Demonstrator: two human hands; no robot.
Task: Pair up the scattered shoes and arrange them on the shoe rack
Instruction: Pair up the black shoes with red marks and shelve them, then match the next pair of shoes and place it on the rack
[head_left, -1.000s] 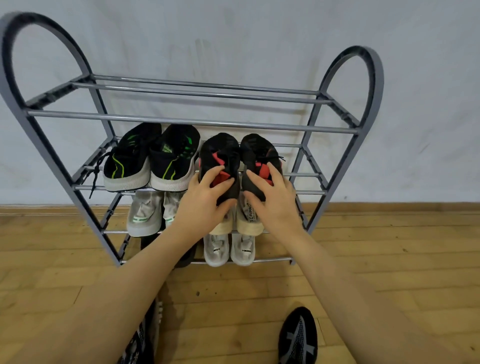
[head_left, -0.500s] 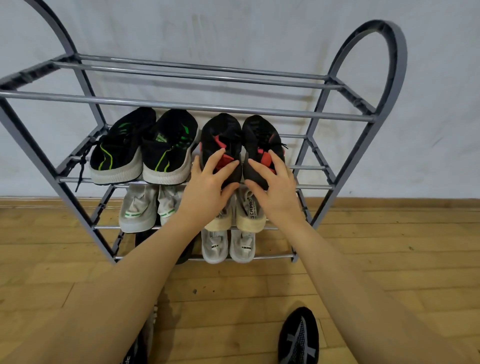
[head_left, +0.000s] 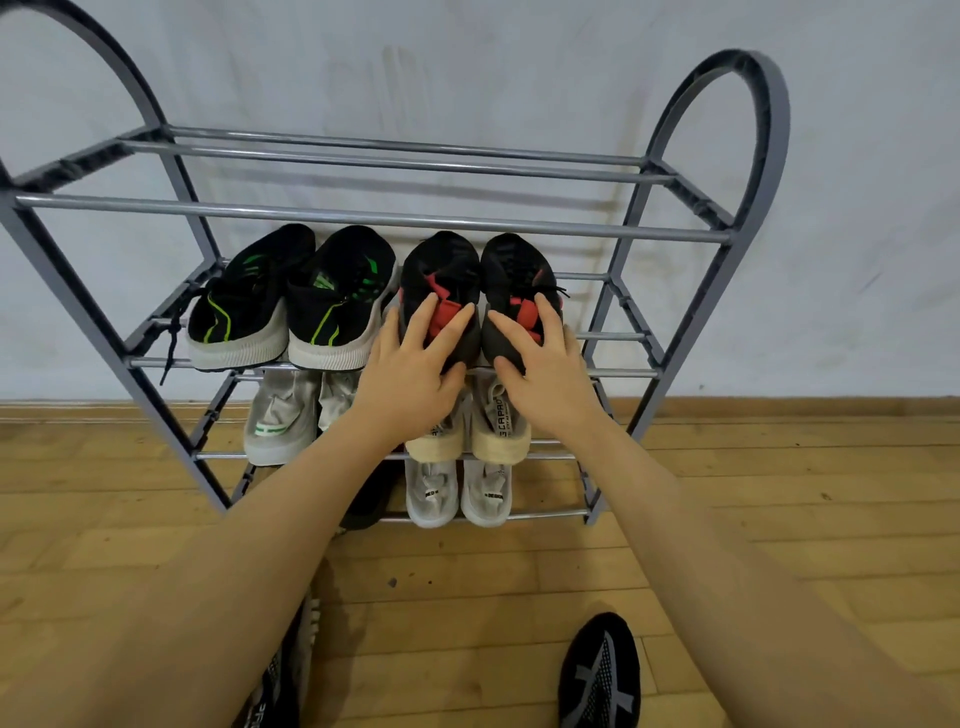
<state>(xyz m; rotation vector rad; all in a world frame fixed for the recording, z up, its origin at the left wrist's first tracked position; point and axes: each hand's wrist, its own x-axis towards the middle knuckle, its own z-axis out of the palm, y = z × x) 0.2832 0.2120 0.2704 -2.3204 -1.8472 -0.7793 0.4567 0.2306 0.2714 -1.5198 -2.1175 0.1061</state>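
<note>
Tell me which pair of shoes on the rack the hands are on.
The black pair with red straps, on the right of the second shelf, with the left hand and right hand on them. The black pair beside it has green stripes and is untouched.

Shoe rack (head_left: 395, 221), seemingly four shoe pairs (head_left: 291, 301)

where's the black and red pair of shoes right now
In the head view the black and red pair sits on the rack's second shelf, right half, beside the black and green pair, with the left hand and right hand on them.
</note>
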